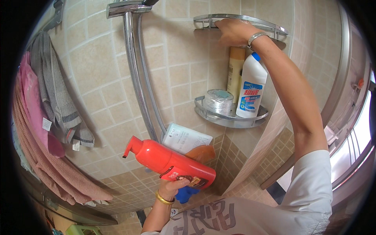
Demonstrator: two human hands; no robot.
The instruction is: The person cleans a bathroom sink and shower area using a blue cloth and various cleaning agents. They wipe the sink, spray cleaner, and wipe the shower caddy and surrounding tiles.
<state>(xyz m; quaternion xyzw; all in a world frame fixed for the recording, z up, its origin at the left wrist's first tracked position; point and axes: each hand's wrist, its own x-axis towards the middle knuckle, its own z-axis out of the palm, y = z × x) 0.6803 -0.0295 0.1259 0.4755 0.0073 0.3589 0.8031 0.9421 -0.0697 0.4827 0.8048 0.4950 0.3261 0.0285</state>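
Note:
My left hand (pixel 172 188), with a gold bracelet at the wrist, grips a red pump bottle (pixel 176 164) that lies tilted across it. Against the bottle's far side are a pale printed pouch (pixel 186 138) and a brown object (pixel 202 153), perhaps a comb. Something blue (pixel 186 194) shows under the bottle; its kind is unclear. Up at the top chrome corner shelf (pixel 276 30), my right hand (pixel 236 32) reaches over the rail, slightly blurred. Its fingertips are hidden, so whether it holds anything does not show. A silver bracelet circles that wrist.
The lower corner shelf (pixel 205 113) bears a white cleaner bottle (pixel 251 88), a yellowish bottle (pixel 235 73) and a plastic-wrapped round pack (pixel 218 102). A chrome shower rail (pixel 133 64) and hose (pixel 144 61) run down the tiled wall. Towels (pixel 55 79) hang at left.

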